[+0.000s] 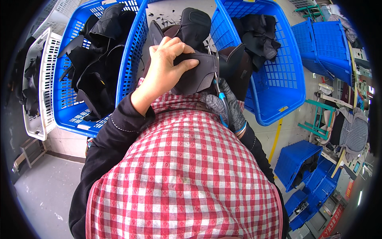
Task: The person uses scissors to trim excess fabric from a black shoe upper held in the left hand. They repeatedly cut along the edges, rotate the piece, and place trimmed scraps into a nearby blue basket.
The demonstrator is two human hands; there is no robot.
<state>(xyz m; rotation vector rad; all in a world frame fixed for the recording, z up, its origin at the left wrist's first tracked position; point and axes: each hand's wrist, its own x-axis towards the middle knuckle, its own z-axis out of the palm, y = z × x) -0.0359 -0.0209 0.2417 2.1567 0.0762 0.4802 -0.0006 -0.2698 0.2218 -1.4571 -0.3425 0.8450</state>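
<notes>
My left hand (164, 65) is bare and closed, pinching the upper edge of a black fabric piece (195, 75) between thumb and fingers. Stitching runs along that edge, and a flap with a curved outline hangs below. My right hand (221, 104), in a grey knit glove, grips a pair of scissors (225, 104) by its dark and blue handles. The blades point away from me and lie against the right side of the fabric piece. Behind it, over my lap, rests another black piece with a rounded padded end (195, 24). My right fingertips are partly hidden.
A blue basket (133, 59) full of black fabric pieces stands at my left, beside a white basket (47, 83). Another blue basket (278, 89) with some black pieces is at my right. More blue baskets (296, 161) and a green stool frame (316, 119) stand further right. Dark scraps litter the floor ahead.
</notes>
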